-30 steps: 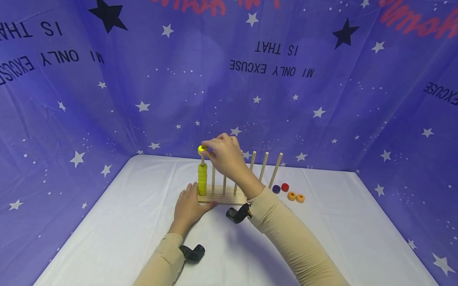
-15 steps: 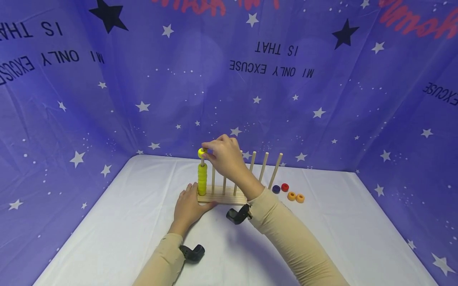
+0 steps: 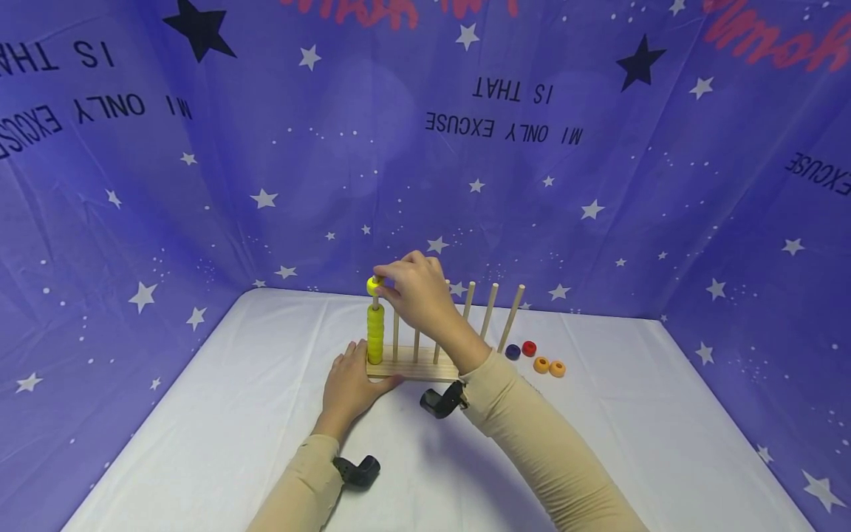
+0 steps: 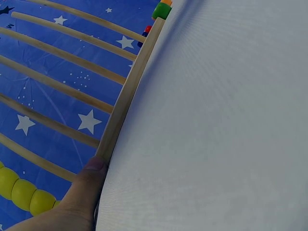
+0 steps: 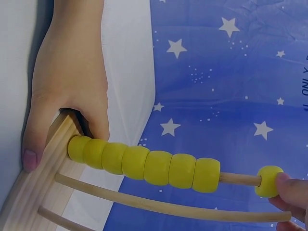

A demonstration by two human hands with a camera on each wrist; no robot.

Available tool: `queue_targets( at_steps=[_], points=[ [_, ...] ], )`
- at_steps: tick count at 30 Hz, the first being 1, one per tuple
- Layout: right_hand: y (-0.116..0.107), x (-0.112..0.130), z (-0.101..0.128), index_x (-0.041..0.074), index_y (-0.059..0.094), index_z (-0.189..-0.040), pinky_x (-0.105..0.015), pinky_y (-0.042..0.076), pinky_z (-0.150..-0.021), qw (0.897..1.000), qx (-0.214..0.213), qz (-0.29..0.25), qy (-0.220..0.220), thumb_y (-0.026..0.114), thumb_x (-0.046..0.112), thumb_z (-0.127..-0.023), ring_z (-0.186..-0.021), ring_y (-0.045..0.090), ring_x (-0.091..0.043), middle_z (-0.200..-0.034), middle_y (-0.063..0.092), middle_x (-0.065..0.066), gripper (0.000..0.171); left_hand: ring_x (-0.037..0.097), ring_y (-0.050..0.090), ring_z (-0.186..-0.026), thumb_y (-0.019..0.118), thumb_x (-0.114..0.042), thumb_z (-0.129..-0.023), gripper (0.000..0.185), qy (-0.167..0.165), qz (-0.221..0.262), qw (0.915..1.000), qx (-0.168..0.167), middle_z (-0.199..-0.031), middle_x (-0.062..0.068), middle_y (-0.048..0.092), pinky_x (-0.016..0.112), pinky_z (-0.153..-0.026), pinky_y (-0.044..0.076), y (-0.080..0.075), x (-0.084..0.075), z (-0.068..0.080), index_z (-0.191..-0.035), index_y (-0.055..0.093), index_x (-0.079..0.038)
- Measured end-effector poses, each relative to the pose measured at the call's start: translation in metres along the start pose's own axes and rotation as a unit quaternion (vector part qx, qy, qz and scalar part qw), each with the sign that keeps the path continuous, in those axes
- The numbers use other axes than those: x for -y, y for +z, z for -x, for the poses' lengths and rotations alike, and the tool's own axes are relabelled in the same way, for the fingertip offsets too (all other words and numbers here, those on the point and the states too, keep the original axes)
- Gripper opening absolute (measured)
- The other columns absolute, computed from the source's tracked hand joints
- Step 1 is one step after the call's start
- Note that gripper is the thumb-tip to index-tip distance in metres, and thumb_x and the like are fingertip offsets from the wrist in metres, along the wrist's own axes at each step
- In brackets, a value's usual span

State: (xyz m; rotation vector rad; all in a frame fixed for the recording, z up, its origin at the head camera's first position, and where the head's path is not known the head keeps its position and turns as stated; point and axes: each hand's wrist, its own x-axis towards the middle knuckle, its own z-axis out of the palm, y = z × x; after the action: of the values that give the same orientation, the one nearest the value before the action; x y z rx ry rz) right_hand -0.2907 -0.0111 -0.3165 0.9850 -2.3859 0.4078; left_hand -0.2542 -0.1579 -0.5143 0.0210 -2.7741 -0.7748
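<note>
My right hand (image 3: 419,290) pinches a yellow bead (image 5: 268,182) between thumb and fingers. That bead sits around the upper part of the leftmost peg, with bare wood (image 5: 239,178) between it and a stack of several yellow beads (image 3: 375,335) lower down. The pegs rise from a wooden base (image 3: 405,373). My left hand (image 3: 350,386) grips the base's left end, thumb along the front and fingers behind, as the right wrist view (image 5: 72,67) shows. Part of the base and some pegs are hidden behind my right hand and forearm in the head view.
Right of the rack lie a dark blue bead (image 3: 513,352), a red bead (image 3: 529,348) and two orange beads (image 3: 549,367). A green bead (image 4: 161,10) shows past the base's far end. A starry purple cloth (image 3: 399,148) hangs behind the white table (image 3: 631,421).
The pinched yellow bead has come down slightly along the leftmost peg, my right hand lowering with it. My left hand stays in place on the base.
</note>
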Motion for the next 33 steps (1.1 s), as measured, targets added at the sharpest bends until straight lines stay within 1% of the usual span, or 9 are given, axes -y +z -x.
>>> queue_targets(
  at_steps=[8,15,20,26,28,33],
  points=[
    [-0.002,0.0,0.001,0.025,0.069,-0.113,-0.033,0.041,-0.085,1.0,0.013,0.0,0.014,0.069,0.032,-0.086,-0.099,0.055,-0.013,-0.105,0.072,0.012,0.029,0.034,0.032,-0.14,0.063,-0.076,-0.067,0.103,0.001,0.005,1.0,0.001,-0.144,0.013,0.046,0.051,-0.117,0.023,0.001,-0.001,-0.001,-0.139,0.04,-0.007],
    [-0.003,-0.001,0.003,0.024,0.068,-0.116,-0.035,0.041,-0.089,1.0,0.016,-0.01,0.018,0.069,0.033,-0.086,-0.103,0.055,-0.015,-0.104,0.072,0.009,0.031,0.033,0.033,-0.14,0.064,-0.076,-0.066,0.102,0.003,0.003,1.0,-0.001,-0.143,0.013,0.047,0.051,-0.117,0.023,0.001,-0.002,-0.001,-0.138,0.041,-0.008],
    [-0.007,-0.004,0.007,0.021,0.068,-0.117,-0.036,0.041,-0.09,1.0,-0.008,-0.023,0.015,0.068,0.031,-0.087,-0.103,0.054,-0.016,-0.108,0.071,0.007,0.032,0.034,0.032,-0.141,0.064,-0.076,-0.066,0.105,0.001,0.004,1.0,0.001,-0.145,0.014,0.045,0.051,-0.117,0.023,0.001,-0.002,0.0,-0.14,0.039,-0.007],
    [-0.016,-0.009,0.017,0.019,0.067,-0.118,-0.039,0.042,-0.094,0.998,-0.049,-0.026,0.009,0.067,0.03,-0.088,-0.107,0.055,-0.017,-0.111,0.071,0.005,0.032,0.033,0.034,-0.139,0.064,-0.077,-0.065,0.102,0.003,0.0,1.0,-0.004,-0.142,0.014,0.048,0.05,-0.116,0.025,0.001,-0.003,0.0,-0.137,0.042,-0.008],
    [-0.019,-0.01,0.021,0.019,0.066,-0.119,-0.039,0.042,-0.097,0.998,-0.055,-0.034,0.01,0.065,0.03,-0.089,-0.109,0.054,-0.017,-0.112,0.07,0.004,0.033,0.034,0.034,-0.139,0.063,-0.077,-0.066,0.102,0.005,-0.001,1.0,-0.004,-0.142,0.015,0.048,0.051,-0.116,0.025,0.0,-0.003,0.0,-0.137,0.042,-0.007],
    [-0.025,-0.012,0.037,0.019,0.064,-0.123,-0.04,0.041,-0.098,0.995,-0.07,-0.066,0.014,0.062,0.03,-0.091,-0.111,0.052,-0.017,-0.115,0.069,0.004,0.033,0.036,0.033,-0.14,0.064,-0.076,-0.066,0.102,0.0,0.001,1.0,-0.003,-0.144,0.017,0.045,0.052,-0.116,0.025,-0.002,-0.002,0.002,-0.137,0.042,-0.008]
  ],
)
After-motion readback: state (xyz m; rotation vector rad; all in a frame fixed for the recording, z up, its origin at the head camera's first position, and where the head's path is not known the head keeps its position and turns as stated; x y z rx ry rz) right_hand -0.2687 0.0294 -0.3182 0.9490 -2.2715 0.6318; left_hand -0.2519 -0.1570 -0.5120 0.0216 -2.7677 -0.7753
